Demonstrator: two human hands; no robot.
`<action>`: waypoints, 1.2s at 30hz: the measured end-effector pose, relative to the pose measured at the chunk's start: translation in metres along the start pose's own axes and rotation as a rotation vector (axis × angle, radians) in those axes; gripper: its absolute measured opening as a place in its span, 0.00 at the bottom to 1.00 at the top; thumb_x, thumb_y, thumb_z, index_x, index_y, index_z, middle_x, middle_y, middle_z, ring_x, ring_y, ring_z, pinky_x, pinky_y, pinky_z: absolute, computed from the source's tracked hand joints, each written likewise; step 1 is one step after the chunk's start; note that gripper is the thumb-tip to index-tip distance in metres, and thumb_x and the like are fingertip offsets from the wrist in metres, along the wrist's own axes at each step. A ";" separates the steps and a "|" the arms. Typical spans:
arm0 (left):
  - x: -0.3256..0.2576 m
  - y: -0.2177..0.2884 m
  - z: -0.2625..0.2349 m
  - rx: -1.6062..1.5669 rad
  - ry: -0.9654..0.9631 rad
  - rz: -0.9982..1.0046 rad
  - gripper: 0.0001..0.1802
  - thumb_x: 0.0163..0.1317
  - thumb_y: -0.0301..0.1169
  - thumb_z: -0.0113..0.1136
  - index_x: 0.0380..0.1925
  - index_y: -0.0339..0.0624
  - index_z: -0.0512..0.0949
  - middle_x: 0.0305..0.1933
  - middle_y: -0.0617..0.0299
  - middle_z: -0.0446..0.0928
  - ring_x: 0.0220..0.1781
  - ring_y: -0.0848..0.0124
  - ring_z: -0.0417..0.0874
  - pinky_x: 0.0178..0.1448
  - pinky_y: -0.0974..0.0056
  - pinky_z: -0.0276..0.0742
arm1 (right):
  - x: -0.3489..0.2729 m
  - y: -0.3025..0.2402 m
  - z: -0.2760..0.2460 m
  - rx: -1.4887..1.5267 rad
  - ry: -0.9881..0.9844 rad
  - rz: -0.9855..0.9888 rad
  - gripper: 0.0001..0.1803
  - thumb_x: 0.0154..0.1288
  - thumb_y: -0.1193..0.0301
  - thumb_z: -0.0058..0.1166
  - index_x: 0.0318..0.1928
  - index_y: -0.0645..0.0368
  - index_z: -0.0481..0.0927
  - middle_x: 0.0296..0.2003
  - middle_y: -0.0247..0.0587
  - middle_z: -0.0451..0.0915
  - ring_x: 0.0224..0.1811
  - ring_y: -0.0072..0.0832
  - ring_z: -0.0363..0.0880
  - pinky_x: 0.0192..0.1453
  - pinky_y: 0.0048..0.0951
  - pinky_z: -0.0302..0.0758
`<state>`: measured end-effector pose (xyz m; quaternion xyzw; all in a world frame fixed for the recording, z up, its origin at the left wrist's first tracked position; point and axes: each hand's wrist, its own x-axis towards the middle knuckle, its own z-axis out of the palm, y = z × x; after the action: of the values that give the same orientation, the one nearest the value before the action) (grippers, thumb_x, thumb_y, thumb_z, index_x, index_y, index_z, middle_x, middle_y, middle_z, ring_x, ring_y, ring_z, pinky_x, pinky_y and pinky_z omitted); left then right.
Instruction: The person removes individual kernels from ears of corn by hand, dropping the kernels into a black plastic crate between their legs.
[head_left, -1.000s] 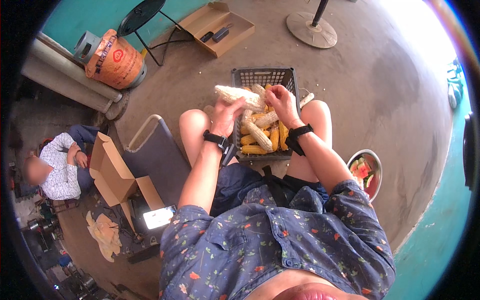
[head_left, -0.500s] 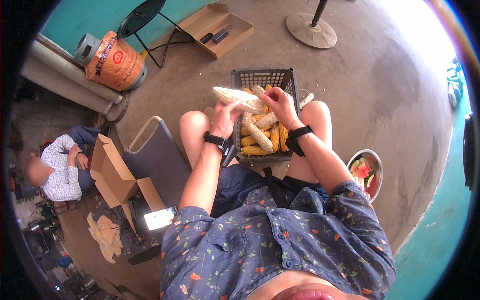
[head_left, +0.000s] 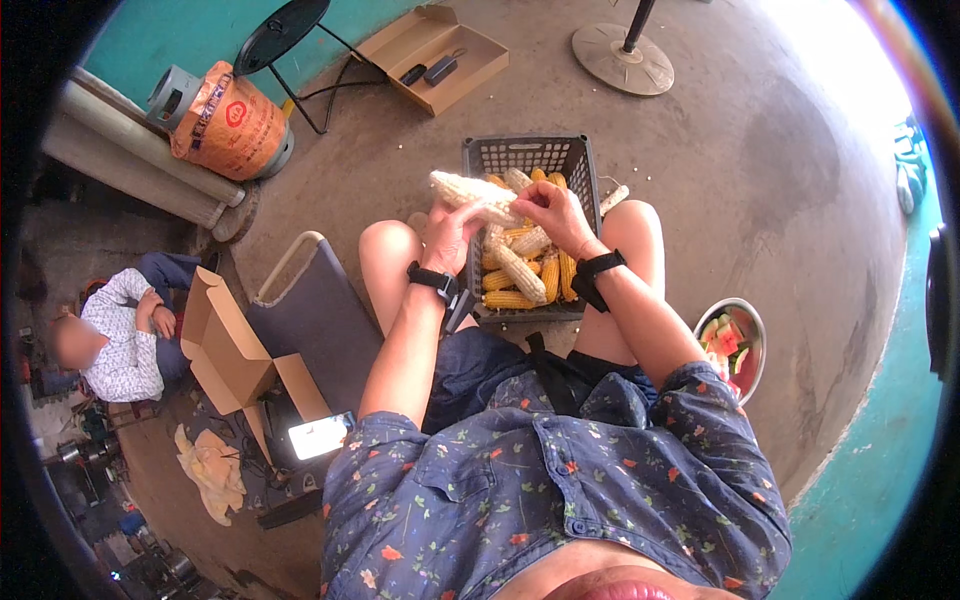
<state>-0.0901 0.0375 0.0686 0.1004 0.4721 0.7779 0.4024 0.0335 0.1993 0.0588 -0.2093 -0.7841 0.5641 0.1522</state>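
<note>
1. Spreading across most of the view is a bare grey concrete floor (head_left: pixel 760 170), bounded by teal walls at the top left and lower right.
2. An orange gas cylinder (head_left: pixel 225 120) stands at the floor's upper left edge, with a flat cardboard tray (head_left: pixel 432 55) and a round stand base (head_left: pixel 622 58) along the top edge.
3. On the left lie an open cardboard box (head_left: pixel 225 345) and a lit phone (head_left: pixel 320 436); another person (head_left: pixel 115 335) sits near the left edge.
4. A metal bowl of watermelon pieces (head_left: pixel 732 345) rests on the floor by the right knee.
5. A dark plastic crate (head_left: pixel 528 160) sits on the floor between the knees, holding yellow corn cobs (head_left: pixel 520 272).
6. The left hand (head_left: pixel 450 238) curls its fingers around a pale corn cob (head_left: pixel 472 190), held lengthwise just above the crate's near left rim.
7. The right hand (head_left: pixel 550 212) has its fingers bent and pinched onto the same cob's right end; both hands grip it together.
</note>
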 end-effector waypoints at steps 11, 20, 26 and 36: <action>0.001 -0.002 -0.004 0.048 0.030 -0.020 0.22 0.59 0.22 0.64 0.54 0.39 0.71 0.53 0.56 0.78 0.55 0.65 0.80 0.60 0.61 0.79 | -0.003 -0.007 0.001 -0.051 -0.012 -0.030 0.13 0.60 0.65 0.63 0.38 0.64 0.85 0.31 0.43 0.85 0.35 0.27 0.84 0.43 0.29 0.79; -0.001 0.000 0.001 0.056 0.037 -0.017 0.19 0.59 0.21 0.65 0.50 0.38 0.74 0.50 0.57 0.80 0.53 0.66 0.82 0.58 0.62 0.80 | -0.007 -0.015 -0.001 -0.052 0.009 -0.049 0.12 0.60 0.67 0.62 0.38 0.64 0.85 0.31 0.43 0.85 0.34 0.28 0.84 0.42 0.29 0.78; -0.009 0.008 0.014 0.092 -0.045 0.059 0.21 0.56 0.19 0.68 0.49 0.38 0.74 0.49 0.56 0.80 0.52 0.67 0.82 0.59 0.62 0.78 | -0.006 -0.007 -0.002 -0.061 0.002 -0.019 0.13 0.59 0.66 0.63 0.37 0.65 0.85 0.31 0.44 0.85 0.34 0.27 0.84 0.42 0.28 0.79; -0.007 0.006 0.017 0.128 -0.060 0.069 0.22 0.55 0.17 0.67 0.49 0.37 0.73 0.48 0.56 0.81 0.51 0.67 0.82 0.58 0.63 0.78 | -0.004 -0.002 0.005 -0.174 0.102 -0.089 0.11 0.57 0.68 0.61 0.33 0.66 0.83 0.25 0.47 0.83 0.29 0.31 0.83 0.38 0.32 0.78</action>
<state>-0.0796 0.0417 0.0843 0.1655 0.5049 0.7560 0.3823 0.0345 0.1922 0.0593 -0.2150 -0.8300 0.4751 0.1978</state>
